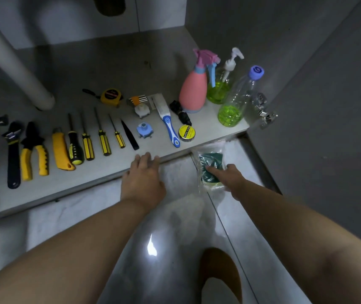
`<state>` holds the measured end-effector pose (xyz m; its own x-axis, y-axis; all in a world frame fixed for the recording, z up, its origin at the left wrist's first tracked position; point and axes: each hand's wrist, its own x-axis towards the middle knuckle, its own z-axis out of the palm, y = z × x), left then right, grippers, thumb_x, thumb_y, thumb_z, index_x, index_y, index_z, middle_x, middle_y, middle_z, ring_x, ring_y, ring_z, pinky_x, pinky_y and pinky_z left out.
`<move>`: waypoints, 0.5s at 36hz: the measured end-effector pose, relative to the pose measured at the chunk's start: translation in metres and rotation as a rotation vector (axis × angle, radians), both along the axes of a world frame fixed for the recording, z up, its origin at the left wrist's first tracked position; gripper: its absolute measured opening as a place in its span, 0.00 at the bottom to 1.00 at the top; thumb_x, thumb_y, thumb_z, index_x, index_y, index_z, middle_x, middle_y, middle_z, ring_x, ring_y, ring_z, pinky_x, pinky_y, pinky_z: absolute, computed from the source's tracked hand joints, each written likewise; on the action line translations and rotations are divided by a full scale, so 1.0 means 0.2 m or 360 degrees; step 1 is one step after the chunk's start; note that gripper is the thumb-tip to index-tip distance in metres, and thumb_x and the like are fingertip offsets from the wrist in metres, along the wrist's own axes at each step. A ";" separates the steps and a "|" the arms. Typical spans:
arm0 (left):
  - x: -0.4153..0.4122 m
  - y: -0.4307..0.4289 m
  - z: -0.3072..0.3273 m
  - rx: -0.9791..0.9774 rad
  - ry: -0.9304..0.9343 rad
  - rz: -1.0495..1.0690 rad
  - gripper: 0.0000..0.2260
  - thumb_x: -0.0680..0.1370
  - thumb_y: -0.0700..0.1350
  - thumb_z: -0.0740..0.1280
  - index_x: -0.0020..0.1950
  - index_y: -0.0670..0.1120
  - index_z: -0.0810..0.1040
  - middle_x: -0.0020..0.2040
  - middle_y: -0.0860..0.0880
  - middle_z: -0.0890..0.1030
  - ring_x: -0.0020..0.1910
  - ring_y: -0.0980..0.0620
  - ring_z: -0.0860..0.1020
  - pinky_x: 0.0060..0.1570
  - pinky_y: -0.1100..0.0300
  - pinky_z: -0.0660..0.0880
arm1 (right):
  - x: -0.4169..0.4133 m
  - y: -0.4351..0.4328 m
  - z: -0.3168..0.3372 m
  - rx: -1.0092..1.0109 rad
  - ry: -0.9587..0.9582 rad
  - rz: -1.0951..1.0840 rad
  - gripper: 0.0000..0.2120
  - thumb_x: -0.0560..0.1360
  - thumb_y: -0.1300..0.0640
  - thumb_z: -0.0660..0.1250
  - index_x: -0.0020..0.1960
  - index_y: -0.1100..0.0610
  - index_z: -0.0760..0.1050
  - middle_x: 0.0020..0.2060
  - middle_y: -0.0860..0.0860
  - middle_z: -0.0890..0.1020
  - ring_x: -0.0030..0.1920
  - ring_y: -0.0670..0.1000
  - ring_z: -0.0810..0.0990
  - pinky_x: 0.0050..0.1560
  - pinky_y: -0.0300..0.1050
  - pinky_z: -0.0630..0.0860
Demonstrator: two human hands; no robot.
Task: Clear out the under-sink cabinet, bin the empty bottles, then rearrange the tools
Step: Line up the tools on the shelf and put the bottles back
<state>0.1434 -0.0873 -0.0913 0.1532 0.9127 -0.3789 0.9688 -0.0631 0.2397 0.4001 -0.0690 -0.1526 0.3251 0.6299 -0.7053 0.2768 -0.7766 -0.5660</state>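
1. Clear plastic packet (208,157) with a dark green scouring pad inside lies on the pale tiled floor (175,218), just near of the right end of the cabinet shelf (100,172).
2. Right hand (230,177): the fingers (213,170) grasp the packet's near part, covering some of the pad.
3. Left hand (142,181): fingers released and straight, tips resting on the shelf's near edge.
4. Left of it, a row of tools (87,147) lies on the shelf; three bottles (193,93) stand at its far right.

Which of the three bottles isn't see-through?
The pink spray bottle; the pump bottle and purple-capped bottle beside it are clear, showing green liquid.
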 end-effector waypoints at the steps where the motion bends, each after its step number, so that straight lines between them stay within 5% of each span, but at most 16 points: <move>1: 0.00 -0.02 -0.02 0.0089 -0.0016 0.0026 0.32 0.77 0.47 0.64 0.81 0.50 0.59 0.80 0.46 0.58 0.79 0.44 0.56 0.74 0.45 0.64 | 0.00 0.00 -0.02 0.0023 0.0045 -0.0011 0.40 0.70 0.43 0.77 0.70 0.63 0.64 0.62 0.60 0.76 0.62 0.59 0.77 0.64 0.58 0.76; 6: 0.03 -0.13 -0.12 0.0363 -0.0436 0.0106 0.21 0.75 0.41 0.66 0.68 0.49 0.76 0.65 0.47 0.73 0.65 0.46 0.71 0.64 0.53 0.71 | -0.04 -0.05 -0.06 0.0125 0.0338 -0.0071 0.24 0.70 0.50 0.78 0.59 0.64 0.79 0.50 0.59 0.85 0.52 0.56 0.85 0.57 0.49 0.78; 9: 0.08 -0.16 -0.13 -0.0142 -0.0861 0.0324 0.17 0.78 0.42 0.68 0.67 0.49 0.76 0.62 0.47 0.76 0.58 0.50 0.76 0.55 0.66 0.70 | -0.08 -0.15 -0.03 0.0072 0.0670 -0.0113 0.15 0.74 0.53 0.75 0.56 0.61 0.80 0.52 0.60 0.85 0.48 0.55 0.86 0.50 0.48 0.82; 11: 0.12 -0.17 -0.11 -0.0561 -0.1085 0.0646 0.21 0.78 0.48 0.72 0.69 0.49 0.74 0.64 0.47 0.78 0.55 0.53 0.78 0.49 0.66 0.72 | -0.08 -0.23 0.02 -0.0102 0.0968 -0.0135 0.18 0.74 0.52 0.74 0.60 0.60 0.80 0.56 0.60 0.85 0.48 0.55 0.86 0.45 0.47 0.82; 14: 0.15 -0.22 -0.03 -0.1030 -0.1356 0.0860 0.33 0.74 0.62 0.73 0.75 0.51 0.69 0.67 0.57 0.77 0.61 0.55 0.79 0.54 0.65 0.75 | -0.06 -0.33 0.09 -0.0261 0.1267 -0.0036 0.27 0.71 0.48 0.77 0.66 0.58 0.77 0.60 0.59 0.83 0.55 0.57 0.84 0.52 0.49 0.81; 16: 0.16 -0.25 0.04 -0.1232 -0.1625 0.0836 0.24 0.75 0.63 0.72 0.66 0.53 0.77 0.56 0.63 0.83 0.52 0.61 0.83 0.44 0.69 0.78 | -0.05 -0.37 0.15 -0.0264 0.1411 0.0019 0.27 0.71 0.47 0.77 0.66 0.57 0.78 0.62 0.60 0.81 0.59 0.59 0.83 0.55 0.50 0.80; 18: 0.17 -0.28 0.10 -0.1315 -0.1870 0.0854 0.18 0.77 0.58 0.71 0.64 0.52 0.80 0.53 0.55 0.87 0.50 0.56 0.85 0.41 0.66 0.80 | -0.05 -0.39 0.22 -0.0244 0.1512 0.0023 0.23 0.71 0.48 0.77 0.63 0.56 0.81 0.62 0.61 0.81 0.60 0.60 0.82 0.56 0.52 0.79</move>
<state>0.1782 -0.1434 -0.0707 0.4511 0.5580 -0.6965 0.0770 0.7532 0.6533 0.3891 -0.1467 -0.1095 -0.4315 0.5085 -0.7452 -0.2346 -0.8608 -0.4516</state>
